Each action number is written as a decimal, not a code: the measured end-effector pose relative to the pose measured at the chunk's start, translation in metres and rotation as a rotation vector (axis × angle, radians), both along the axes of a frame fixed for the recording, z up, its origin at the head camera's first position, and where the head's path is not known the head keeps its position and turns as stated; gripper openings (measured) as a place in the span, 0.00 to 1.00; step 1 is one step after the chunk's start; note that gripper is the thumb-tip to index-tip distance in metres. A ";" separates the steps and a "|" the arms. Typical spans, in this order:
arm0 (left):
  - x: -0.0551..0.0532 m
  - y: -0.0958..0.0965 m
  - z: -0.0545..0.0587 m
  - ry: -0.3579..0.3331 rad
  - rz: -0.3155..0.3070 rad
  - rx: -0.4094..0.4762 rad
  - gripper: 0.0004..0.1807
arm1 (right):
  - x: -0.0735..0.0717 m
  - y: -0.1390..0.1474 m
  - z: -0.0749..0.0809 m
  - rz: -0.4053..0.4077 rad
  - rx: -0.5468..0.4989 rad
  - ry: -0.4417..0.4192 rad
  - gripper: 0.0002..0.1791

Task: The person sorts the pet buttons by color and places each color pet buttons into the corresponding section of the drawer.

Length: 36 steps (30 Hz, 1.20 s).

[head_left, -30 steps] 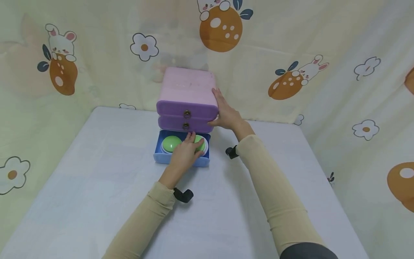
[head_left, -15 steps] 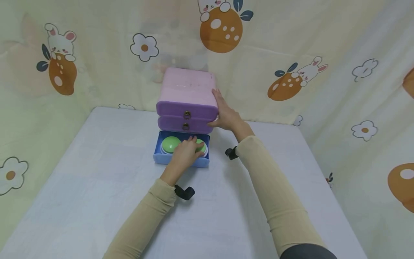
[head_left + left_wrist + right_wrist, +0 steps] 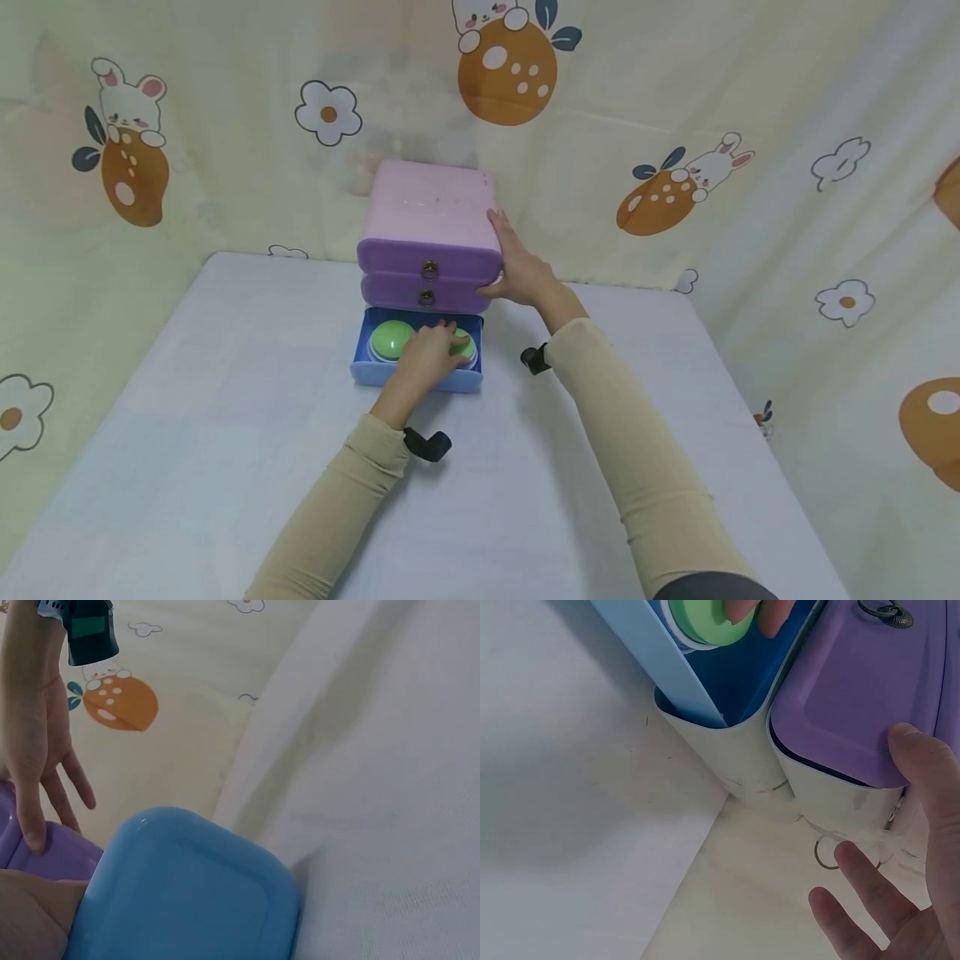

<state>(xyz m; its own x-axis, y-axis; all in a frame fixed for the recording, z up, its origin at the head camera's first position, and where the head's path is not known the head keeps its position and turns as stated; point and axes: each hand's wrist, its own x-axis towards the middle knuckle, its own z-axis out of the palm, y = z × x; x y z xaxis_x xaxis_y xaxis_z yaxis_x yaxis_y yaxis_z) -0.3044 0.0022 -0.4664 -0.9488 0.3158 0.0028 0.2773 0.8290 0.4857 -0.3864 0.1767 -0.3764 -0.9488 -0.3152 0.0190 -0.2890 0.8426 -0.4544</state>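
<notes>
In the head view a small cabinet has a pink body and two shut purple drawers. Below them a blue drawer is pulled out. It holds two round buttons with green domes and white bases: the left one shows, the right one is partly covered. My left hand reaches over the drawer and grips the right button; its fingertips lie on the green dome in the right wrist view. My right hand rests against the cabinet's right side, thumb on a purple drawer front, fingers extended.
The cabinet stands at the back of a white-covered table, close to a cream curtain printed with rabbits, fruit and flowers. Brass ring pulls hang on the purple drawers. Dark cameras jut from both wrists.
My left fingers have drawn back and curled a little, and the right button sits slightly lower in the drawer. The right hand stays in place; the head view has shifted slightly.
</notes>
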 end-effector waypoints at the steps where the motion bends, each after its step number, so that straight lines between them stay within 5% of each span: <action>1: 0.000 0.000 0.000 -0.004 0.001 0.007 0.23 | 0.000 0.000 0.001 0.001 0.002 -0.001 0.70; 19: 0.003 0.000 0.000 -0.004 0.127 0.101 0.21 | -0.001 -0.004 0.006 0.011 0.013 0.002 0.70; 36: 0.006 0.001 -0.002 0.008 0.116 0.046 0.17 | 0.000 -0.003 -0.002 -0.006 0.004 0.021 0.70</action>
<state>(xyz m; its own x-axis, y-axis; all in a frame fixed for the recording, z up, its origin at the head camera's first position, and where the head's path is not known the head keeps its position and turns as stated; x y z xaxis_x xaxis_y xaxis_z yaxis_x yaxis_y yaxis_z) -0.2986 0.0027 -0.4689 -0.9789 0.2029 0.0221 0.1844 0.8327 0.5221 -0.3863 0.1739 -0.3780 -0.9499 -0.3101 0.0380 -0.2939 0.8460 -0.4449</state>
